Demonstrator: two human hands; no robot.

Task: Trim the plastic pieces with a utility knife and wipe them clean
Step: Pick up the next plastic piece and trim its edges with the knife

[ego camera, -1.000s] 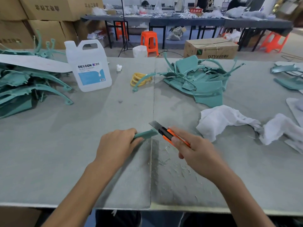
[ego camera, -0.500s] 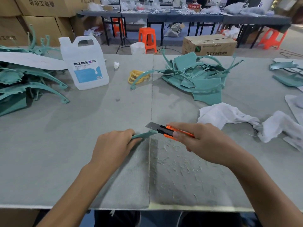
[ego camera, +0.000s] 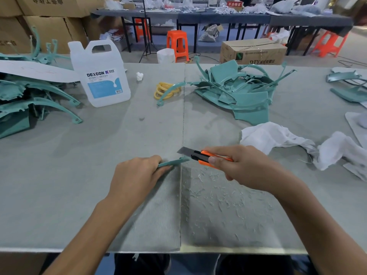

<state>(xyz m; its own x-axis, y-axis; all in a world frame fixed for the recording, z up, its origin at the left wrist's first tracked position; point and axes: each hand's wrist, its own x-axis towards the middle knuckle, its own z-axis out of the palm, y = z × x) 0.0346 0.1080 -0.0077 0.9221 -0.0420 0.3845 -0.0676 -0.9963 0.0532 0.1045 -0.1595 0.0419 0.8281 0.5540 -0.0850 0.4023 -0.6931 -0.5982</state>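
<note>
The left hand [ego camera: 137, 175], just below the middle of the frame, grips a narrow teal plastic piece [ego camera: 174, 162] with curled fingers, and its free end pokes out to the right. The right hand [ego camera: 250, 167] is wrapped round the orange utility knife [ego camera: 198, 155]. The bared blade points left and sits just above the tip of the piece; whether steel touches plastic cannot be told.

Compared with a second ago, the knife lies flatter and the right hand sits a little higher. The piece now shows a thin edge where a broader face showed before. That looks like a fresh edge offered to the blade, so trimming is probably still under way and wiping not yet begun.

Pale shavings [ego camera: 218, 203] litter the worktop [ego camera: 79, 175] below the hands. A crumpled white cloth [ego camera: 268, 135] lies just right of the knife hand, with nothing between them. Further up, a pile of teal pieces [ego camera: 244, 96] sits right of centre and yellow rings [ego camera: 163, 90] sit beside it. A white jug [ego camera: 103, 80] stands at upper left, next to another teal heap [ego camera: 23, 100] at the left edge.
</note>
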